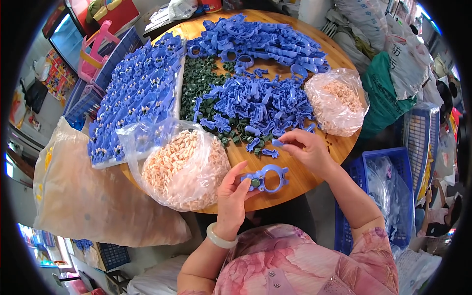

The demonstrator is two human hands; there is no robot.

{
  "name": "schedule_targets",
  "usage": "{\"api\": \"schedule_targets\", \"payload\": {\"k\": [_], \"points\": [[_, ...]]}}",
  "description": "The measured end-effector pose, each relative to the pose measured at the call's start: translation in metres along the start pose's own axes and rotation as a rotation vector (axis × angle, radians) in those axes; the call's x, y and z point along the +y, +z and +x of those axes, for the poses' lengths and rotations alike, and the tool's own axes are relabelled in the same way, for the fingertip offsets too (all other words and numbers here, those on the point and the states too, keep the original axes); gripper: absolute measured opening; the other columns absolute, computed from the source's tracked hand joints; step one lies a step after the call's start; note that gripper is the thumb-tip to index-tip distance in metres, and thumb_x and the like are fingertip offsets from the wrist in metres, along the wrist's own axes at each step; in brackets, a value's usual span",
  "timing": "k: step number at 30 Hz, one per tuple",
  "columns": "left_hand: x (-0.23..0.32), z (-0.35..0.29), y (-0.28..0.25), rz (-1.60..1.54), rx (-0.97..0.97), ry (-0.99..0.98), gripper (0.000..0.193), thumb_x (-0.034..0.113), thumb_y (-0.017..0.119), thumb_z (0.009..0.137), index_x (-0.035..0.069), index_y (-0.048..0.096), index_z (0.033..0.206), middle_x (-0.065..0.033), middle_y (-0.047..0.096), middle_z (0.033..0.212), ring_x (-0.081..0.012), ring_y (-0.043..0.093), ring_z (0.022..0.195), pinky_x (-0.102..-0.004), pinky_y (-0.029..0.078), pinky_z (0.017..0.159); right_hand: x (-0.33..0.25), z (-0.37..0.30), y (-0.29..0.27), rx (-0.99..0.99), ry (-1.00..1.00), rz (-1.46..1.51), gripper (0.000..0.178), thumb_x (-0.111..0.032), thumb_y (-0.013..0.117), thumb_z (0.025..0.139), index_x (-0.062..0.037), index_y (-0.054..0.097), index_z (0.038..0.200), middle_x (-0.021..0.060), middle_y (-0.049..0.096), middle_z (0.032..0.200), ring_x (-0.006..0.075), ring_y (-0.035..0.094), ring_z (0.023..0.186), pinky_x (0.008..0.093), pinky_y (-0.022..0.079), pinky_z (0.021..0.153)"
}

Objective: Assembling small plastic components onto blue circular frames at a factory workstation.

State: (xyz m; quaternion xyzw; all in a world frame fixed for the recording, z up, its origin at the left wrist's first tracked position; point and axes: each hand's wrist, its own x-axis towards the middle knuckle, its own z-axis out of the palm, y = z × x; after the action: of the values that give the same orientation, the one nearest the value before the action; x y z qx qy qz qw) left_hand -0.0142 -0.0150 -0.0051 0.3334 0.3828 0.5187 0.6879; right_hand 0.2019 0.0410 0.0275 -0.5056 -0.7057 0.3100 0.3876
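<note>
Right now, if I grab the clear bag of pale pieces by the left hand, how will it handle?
The clear bag will probably sag and shift: its thin film wrinkles around loose pale pieces. Its mouth looks open, so lifting by one edge may spill some. It bulges full, so likely heavier than the blue ring part in the left hand.

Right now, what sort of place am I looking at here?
Probably a small assembly workshop. A round wooden table is heaped with blue plastic parts, bags of pale small pieces sit beside them, and the left hand holds a half-built blue ring piece.
</note>
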Motion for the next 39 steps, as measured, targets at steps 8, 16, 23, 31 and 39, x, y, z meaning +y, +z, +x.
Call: {"api": "schedule_targets", "payload": {"k": [8,16,23,31,39], "points": [[-0.002,0.001,0.009,-0.023,-0.024,-0.017,0.038,0.005,0.05,0.093,0.004,0.044,0.131,-0.0088,0.061,0.104,-0.0155,0.062,0.093,-0.0316,0.055,0.08,-0.019,-0.033,0.001,-0.19,-0.232,0.042,0.022,-0.001,0.064,0.079,-0.0114,0.067,0.099,0.0056,0.06,0.089,0.0238,0.059,0.084,0.0321,0.047,0.072],[-0.002,-0.001,0.012,0.075,-0.038,0.03,0.039,0.0,0.047,0.094,0.004,0.043,0.132,-0.0059,0.059,0.103,-0.0104,0.058,0.091,-0.0242,0.051,0.08,-0.018,-0.034,0.003,-0.167,-0.324,-0.043,0.022,-0.003,0.066,0.077,-0.0145,0.067,0.095,0.0034,0.062,0.089,0.0245,0.057,0.086,0.035,0.045,0.075],[-0.001,-0.004,0.014,0.146,-0.062,0.09,0.039,-0.002,0.047,0.093,0.001,0.042,0.132,-0.0067,0.059,0.103,-0.0105,0.058,0.091,-0.024,0.05,0.081,-0.015,-0.034,0.003,-0.219,-0.153,0.159,0.014,-0.003,0.064,0.081,-0.0072,0.066,0.094,0.0047,0.061,0.087,0.0223,0.057,0.084,0.0327,0.044,0.075],[-0.006,-0.001,0.01,0.17,-0.058,0.044,0.039,0.002,0.048,0.093,0.003,0.044,0.131,-0.0063,0.061,0.1,-0.0111,0.06,0.088,-0.0244,0.052,0.077,-0.016,-0.027,0.005,-0.257,-0.187,0.028,0.013,-0.009,0.064,0.082,-0.0089,0.066,0.095,0.0055,0.059,0.084,0.0245,0.056,0.084,0.0341,0.044,0.074],[-0.001,0.0,0.017,0.127,-0.026,0.022,0.038,-0.001,0.05,0.092,0.002,0.045,0.13,-0.0025,0.058,0.091,-0.0062,0.055,0.08,-0.0199,0.048,0.073,-0.013,-0.027,0.009,-0.112,-0.51,-0.309,0.026,-0.014,0.072,0.072,-0.0126,0.067,0.098,0.0036,0.06,0.087,0.0246,0.058,0.081,0.0356,0.045,0.07]]}}
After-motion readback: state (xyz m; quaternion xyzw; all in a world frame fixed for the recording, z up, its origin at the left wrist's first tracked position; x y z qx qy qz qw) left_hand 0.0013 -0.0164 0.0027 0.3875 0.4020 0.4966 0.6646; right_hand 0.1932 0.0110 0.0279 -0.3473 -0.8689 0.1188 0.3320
